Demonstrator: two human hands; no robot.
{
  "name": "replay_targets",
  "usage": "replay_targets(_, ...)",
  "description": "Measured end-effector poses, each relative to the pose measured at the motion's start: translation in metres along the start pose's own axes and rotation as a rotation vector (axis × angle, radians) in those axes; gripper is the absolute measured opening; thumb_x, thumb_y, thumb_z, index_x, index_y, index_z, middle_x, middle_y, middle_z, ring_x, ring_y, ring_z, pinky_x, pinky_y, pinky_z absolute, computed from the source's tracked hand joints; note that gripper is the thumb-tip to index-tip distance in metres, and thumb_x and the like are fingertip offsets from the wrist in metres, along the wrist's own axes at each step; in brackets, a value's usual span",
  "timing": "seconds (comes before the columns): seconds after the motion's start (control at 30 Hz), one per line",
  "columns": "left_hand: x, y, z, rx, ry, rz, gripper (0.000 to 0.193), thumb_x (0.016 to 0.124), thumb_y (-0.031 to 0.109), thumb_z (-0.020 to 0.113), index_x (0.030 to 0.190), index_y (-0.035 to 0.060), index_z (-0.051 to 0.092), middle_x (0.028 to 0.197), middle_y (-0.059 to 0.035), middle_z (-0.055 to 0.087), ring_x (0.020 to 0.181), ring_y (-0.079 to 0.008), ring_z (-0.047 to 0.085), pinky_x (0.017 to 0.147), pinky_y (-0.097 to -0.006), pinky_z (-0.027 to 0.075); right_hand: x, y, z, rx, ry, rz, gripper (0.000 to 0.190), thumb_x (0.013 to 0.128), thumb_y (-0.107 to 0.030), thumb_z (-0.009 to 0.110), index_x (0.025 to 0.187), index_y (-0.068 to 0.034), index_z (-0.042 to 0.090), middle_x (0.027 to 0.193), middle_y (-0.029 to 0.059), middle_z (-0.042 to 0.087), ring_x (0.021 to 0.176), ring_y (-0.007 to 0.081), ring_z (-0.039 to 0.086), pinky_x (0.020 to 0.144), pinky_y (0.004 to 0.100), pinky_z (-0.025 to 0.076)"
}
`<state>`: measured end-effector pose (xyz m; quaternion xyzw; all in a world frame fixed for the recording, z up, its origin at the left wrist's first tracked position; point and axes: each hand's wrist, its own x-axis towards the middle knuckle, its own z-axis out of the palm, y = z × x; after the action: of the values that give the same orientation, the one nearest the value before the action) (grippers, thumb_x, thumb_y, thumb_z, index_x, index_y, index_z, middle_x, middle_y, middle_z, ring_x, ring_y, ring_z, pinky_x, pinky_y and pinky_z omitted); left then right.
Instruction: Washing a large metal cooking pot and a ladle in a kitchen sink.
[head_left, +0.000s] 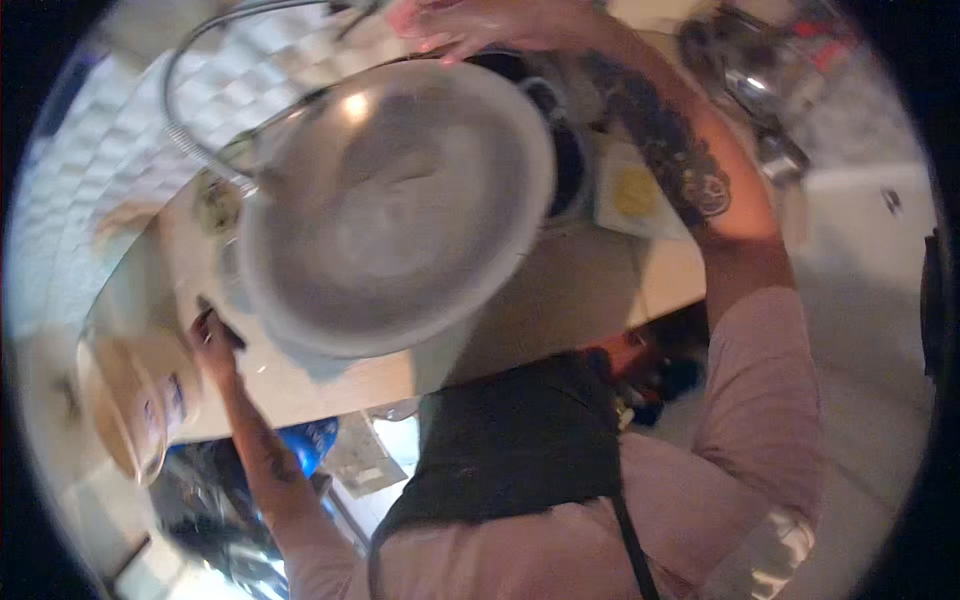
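A large, round, shallow metal bowl (397, 217) fills the middle of the view, its grey inside facing me and a bright glint near its far rim. My right hand (480, 26) reaches past that far rim at the top of the picture. It is blurred and partly cut off; its fingertips are close to the rim, but contact cannot be told. Low on the left, by the near-left side of the bowl, my left hand (214, 345) is closed around a small dark object (231, 334). Blur hides what that object is.
A transparent plastic tub (142, 405) with a label stands at the table's left end. A ribbed flexible hose (176, 127) arches beside the patterned wall (112, 165). Right of the bowl are a dark pot (568, 169) and something yellow (636, 191) on a white sheet or tray.
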<state>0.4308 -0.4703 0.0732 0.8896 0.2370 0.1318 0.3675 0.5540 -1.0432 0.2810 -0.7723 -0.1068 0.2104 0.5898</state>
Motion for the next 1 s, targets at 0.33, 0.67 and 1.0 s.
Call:
replay_targets(0.33,-0.052,0.162,0.066,-0.545,0.226,0.466,0.035,0.089,0.014,0.064,0.118,-0.0006,0.052,0.124,-0.0127,0.051,0.114,-0.0231,0.051,0.102,-0.0378,0.037,-0.198,0.243,-0.038,-1.133,-0.152,0.561,0.051,0.073,-0.025,0.069,0.118,-0.004,0.059,0.104,0.0244,0.065,0.103,0.0354,0.061,0.086,0.0444,0.049)
replay_targets(0.67,-0.156,0.283,0.124,-0.320,-0.326,1.118,0.024,0.086,0.005,0.064,0.110,0.0054,0.058,0.113,-0.0131,0.054,0.108,-0.0235,0.055,0.088,-0.0322,0.047,-0.208,0.160,-0.052,-0.403,0.140,0.478,0.030,0.080,-0.016,0.066,0.102,0.000,0.056,0.072,0.0063,0.057,0.066,0.0120,0.058,0.057,0.0276,0.050)
replay_targets(1.0,-0.125,0.263,0.171,-0.217,-1.517,0.264,0.041,0.096,0.033,0.054,0.126,0.0059,0.052,0.112,-0.0142,0.058,0.107,-0.0209,0.055,0.092,-0.0368,0.048,-0.072,0.123,-0.004,-0.615,0.234,-0.195,0.056,0.087,-0.044,0.061,0.121,0.000,0.055,0.091,0.0166,0.066,0.081,0.0239,0.065,0.075,0.0394,0.050)
